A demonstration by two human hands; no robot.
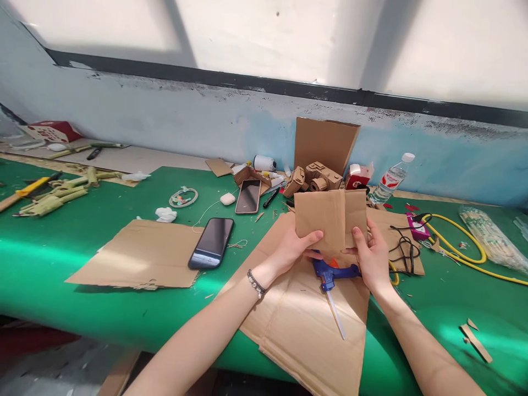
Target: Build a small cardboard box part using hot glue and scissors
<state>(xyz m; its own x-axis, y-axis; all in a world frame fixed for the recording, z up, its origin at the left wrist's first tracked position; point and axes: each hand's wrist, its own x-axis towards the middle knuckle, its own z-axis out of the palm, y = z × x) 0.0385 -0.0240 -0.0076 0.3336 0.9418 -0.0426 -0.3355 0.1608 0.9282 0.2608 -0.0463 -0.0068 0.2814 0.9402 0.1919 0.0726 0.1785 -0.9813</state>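
Note:
A piece of cardboard [322, 217] with a vertical crease right of its middle is held up between my two hands. My left hand [297, 243] grips its lower left side, thumb in front and fingers behind. On the right edge my right hand [372, 253] pinches it, thumb on the front face. Just below lies a blue hot glue gun [329, 273], a white glue stick pointing out of it towards me. Under the glue gun is a large cardboard sheet [305, 330] that reaches over the table's front edge.
Two phones [211, 242] and another cardboard sheet [136, 253] lie left on the green table [173, 308]. Behind are a cardboard camera model [323, 175] and a water bottle [390, 179]. Black and yellow cables [457, 256] and a bag of sticks [493, 236] are right.

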